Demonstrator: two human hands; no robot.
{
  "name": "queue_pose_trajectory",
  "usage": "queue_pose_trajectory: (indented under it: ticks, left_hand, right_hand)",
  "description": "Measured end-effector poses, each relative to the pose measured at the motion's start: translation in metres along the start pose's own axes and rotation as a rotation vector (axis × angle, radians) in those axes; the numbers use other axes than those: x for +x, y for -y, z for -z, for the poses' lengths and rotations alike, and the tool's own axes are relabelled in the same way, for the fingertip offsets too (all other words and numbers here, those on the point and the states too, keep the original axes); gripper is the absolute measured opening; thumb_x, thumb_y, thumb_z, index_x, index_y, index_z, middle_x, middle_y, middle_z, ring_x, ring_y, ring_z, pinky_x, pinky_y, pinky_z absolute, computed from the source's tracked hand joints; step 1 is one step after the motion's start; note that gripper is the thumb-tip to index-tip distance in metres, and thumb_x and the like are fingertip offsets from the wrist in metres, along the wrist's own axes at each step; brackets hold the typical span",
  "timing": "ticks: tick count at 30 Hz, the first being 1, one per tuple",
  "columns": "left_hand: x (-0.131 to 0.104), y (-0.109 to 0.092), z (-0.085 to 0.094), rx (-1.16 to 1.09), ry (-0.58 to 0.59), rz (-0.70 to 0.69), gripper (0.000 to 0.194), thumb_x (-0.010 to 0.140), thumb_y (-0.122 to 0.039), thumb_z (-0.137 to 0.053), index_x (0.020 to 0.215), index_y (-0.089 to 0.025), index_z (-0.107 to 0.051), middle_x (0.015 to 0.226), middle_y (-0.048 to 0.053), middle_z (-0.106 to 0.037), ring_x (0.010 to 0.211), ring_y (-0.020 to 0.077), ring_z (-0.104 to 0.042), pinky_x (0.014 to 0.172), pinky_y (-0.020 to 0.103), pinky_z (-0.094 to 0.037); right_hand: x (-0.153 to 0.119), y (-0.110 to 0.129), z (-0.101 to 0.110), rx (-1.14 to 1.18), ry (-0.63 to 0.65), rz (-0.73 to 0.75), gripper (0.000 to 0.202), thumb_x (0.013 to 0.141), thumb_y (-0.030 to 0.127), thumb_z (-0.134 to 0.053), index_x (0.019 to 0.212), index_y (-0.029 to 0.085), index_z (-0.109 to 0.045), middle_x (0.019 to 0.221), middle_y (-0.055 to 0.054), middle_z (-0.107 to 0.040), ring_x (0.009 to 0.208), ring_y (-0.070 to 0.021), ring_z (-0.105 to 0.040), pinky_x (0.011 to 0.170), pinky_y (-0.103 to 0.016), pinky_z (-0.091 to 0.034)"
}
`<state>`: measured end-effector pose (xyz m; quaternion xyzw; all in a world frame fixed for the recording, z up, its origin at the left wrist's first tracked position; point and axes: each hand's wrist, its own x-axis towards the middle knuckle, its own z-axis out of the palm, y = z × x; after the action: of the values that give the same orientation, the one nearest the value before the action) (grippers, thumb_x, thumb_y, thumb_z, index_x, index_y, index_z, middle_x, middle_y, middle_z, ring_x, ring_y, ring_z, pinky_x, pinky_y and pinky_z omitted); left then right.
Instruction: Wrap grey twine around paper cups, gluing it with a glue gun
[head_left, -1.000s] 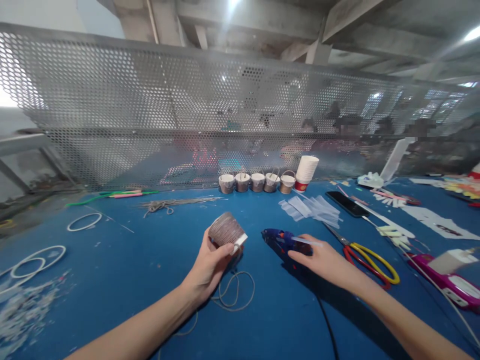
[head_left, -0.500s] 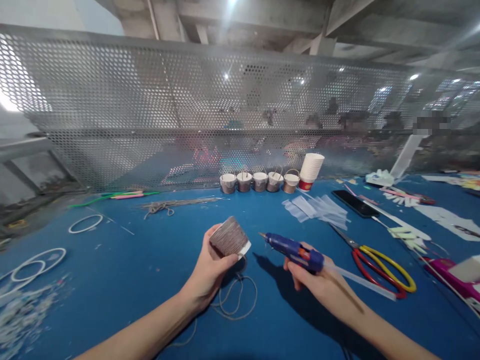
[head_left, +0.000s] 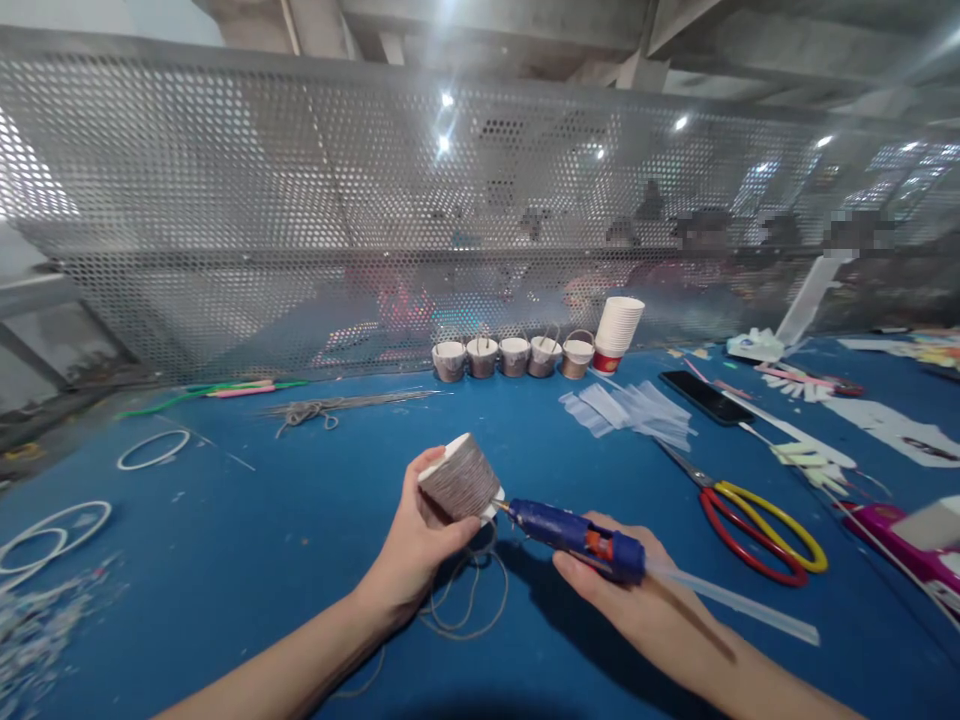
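A white paper cup wrapped in grey-brown cord (head_left: 461,482) is tilted in my left hand (head_left: 420,535), with fingers behind it and the thumb along its lower edge. Loose cord (head_left: 466,632) hangs from the cup and loops on the table below. My right hand (head_left: 626,585) is closed round a blue hot glue gun (head_left: 574,535), and a clear glue stick (head_left: 739,607) sticks out of its back end. The gun's metal nozzle is at the cup's right edge, against the cord or very close to it.
Several small cord-wrapped buckets (head_left: 514,357) stand in a row by the perforated metal screen (head_left: 247,230), beside stacked paper cups (head_left: 619,333). To the right lie clear strips (head_left: 630,408), a phone (head_left: 705,397) and scissors (head_left: 761,530). White rings (head_left: 154,450) and cord strands (head_left: 352,405) lie leftward.
The glue gun has moved left until its nozzle meets the cup's right edge. The cup has turned slightly in my left hand, and the view has shifted a little.
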<state>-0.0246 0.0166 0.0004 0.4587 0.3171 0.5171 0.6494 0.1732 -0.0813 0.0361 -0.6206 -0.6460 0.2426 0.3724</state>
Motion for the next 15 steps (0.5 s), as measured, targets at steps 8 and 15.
queue_pose_trajectory:
  ticks: [8,15]
  left_hand:
    - [-0.0051,-0.0093,-0.0059,-0.001,-0.021,0.034,0.074,0.054,-0.017,-0.082,0.116,-0.027,-0.044,0.108,0.003,-0.06,0.101,0.0205,-0.06,0.089,0.034,-0.048]
    - [-0.0059,-0.0092,-0.0063,0.006,-0.016,0.034,0.072,0.057,-0.016,-0.08,0.118,-0.027,-0.043,0.106,0.003,-0.06,0.098,0.0193,-0.06,0.088,0.034,-0.048]
  right_hand:
    - [-0.0017,-0.0019,0.0013,-0.017,0.003,-0.007,0.031,0.086,0.044,-0.051,0.066,0.021,-0.054,0.056,0.003,-0.053,0.05,-0.0118,-0.047,0.049,-0.021,-0.04]
    - [-0.0016,0.0027,-0.0017,-0.023,0.042,0.015,0.028,0.085,0.039,-0.052,0.064,0.02,-0.051,0.054,0.005,-0.05,0.049,-0.0106,-0.043,0.05,-0.022,-0.038]
